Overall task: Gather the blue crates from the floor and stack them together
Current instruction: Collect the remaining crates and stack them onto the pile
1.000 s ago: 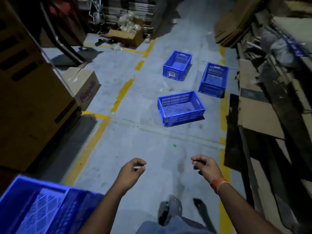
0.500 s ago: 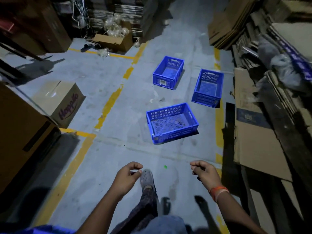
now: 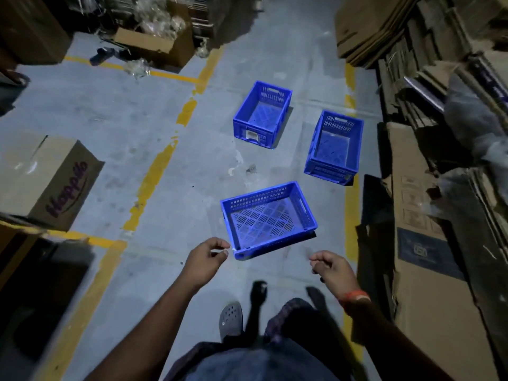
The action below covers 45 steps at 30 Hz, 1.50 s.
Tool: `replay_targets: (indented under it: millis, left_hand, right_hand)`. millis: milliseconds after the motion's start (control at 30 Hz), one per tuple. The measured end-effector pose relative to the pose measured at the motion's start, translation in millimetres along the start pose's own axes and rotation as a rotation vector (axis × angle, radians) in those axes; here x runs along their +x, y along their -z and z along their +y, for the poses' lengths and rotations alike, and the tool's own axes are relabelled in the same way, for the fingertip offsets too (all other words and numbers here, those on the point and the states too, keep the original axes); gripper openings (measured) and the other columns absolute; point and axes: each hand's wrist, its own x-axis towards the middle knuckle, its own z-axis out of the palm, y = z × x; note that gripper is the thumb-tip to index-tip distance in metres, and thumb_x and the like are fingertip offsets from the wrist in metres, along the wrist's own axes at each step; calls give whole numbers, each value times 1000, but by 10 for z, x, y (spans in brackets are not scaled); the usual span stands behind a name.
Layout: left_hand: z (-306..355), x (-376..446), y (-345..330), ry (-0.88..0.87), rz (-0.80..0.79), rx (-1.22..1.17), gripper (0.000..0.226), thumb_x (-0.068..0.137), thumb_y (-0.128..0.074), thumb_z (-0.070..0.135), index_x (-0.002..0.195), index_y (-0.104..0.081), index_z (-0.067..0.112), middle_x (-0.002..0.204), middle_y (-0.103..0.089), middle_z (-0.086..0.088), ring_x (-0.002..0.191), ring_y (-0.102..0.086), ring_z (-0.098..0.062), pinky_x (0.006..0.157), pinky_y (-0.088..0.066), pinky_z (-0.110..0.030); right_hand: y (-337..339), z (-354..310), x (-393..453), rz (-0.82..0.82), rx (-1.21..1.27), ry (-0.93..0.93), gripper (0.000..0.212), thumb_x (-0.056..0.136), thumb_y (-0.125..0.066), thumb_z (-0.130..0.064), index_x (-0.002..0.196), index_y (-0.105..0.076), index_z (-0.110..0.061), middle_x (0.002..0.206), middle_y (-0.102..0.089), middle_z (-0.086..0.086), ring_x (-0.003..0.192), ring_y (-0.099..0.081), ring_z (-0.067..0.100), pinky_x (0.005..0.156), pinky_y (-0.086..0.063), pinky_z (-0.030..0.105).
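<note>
Blue crates, three in number, sit upright on the concrete floor (image 3: 170,270), well apart from one another. The nearest crate (image 3: 268,220) lies at centre frame, shallow, with a perforated base. A second crate (image 3: 262,114) stands above centre; a third crate (image 3: 334,147) sits at right, near the flattened cardboard (image 3: 428,257). My left hand (image 3: 204,259) hovers near the nearest crate's lower-left corner, fingers loosely curled, holding nothing. My right hand (image 3: 332,270) is likewise curled and empty. A printed carton (image 3: 49,180) rests at left.
</note>
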Motion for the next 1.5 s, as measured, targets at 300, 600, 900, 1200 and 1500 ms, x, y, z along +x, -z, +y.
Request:
replay_targets:
  millis: [300, 600, 900, 1200, 1500]
  left_hand:
    - [113, 1433, -441, 172, 232, -69, 12, 87, -65, 15, 88, -71, 25, 97, -74, 1, 89, -67, -21, 77, -50, -33]
    - [-1064, 3007, -1341, 392, 377, -39, 18, 80, -71, 5, 87, -74, 21, 102, -73, -1, 98, -62, -14, 84, -47, -31]
    - [-2523, 4580, -1983, 524, 423, 232, 28, 80, -73, 17, 106, -70, 27, 148, -34, -18, 138, -34, -35, 113, -36, -44]
    - [-3088, 5132, -1986, 453, 332, 202, 31, 84, -66, 6, 103, -70, 31, 108, -69, -10, 93, -68, -31, 83, -55, -36]
    - [-2202, 4141, -1366, 393, 331, 145, 29, 90, -61, 5, 99, -70, 31, 101, -74, -3, 93, -68, -23, 84, -55, -38]
  right_hand:
    - [247, -90, 1794, -170, -353, 6, 22, 79, -65, -13, 93, -74, -28, 104, -73, -1, 100, -67, 18, 98, -48, 34]
    - [-112, 574, 4206, -284, -550, 6, 24, 80, -64, 2, 98, -76, -10, 99, -73, 13, 90, -64, 20, 67, -32, 11]
    - [-750, 2080, 5872, -97, -693, -7, 21, 78, -74, -21, 90, -67, -36, 137, -41, 12, 121, -46, 34, 102, -45, 44]
    - [-729, 2780, 6551, -153, -656, -54, 17, 77, -74, -18, 84, -73, -33, 89, -73, 13, 85, -69, 32, 80, -56, 43]
    - [-313, 1728, 5589, -190, -510, -66, 18, 87, -65, -5, 92, -75, -20, 88, -67, 3, 87, -61, 23, 79, -49, 37]
